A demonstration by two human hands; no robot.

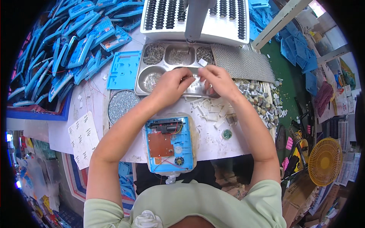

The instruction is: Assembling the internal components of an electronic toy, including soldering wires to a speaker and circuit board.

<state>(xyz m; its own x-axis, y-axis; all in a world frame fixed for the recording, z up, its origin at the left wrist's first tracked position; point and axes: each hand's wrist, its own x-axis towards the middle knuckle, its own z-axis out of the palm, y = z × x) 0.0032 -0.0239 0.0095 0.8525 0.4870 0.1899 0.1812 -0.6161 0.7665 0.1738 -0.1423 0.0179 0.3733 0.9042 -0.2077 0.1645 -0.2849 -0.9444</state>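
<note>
Compartmented metal tray (162, 65), set toward the far edge of the tabletop (211, 148), with small metal parts (153, 54) in its wells. Over its near wells, the person's left hand (172, 84) is curled, fingertips drawn close together; the right hand (219, 80) is half open, fingers bent. From here I cannot tell whether either holds a part. An opened blue casing (181, 141) sits at the tabletop's near edge.
</note>
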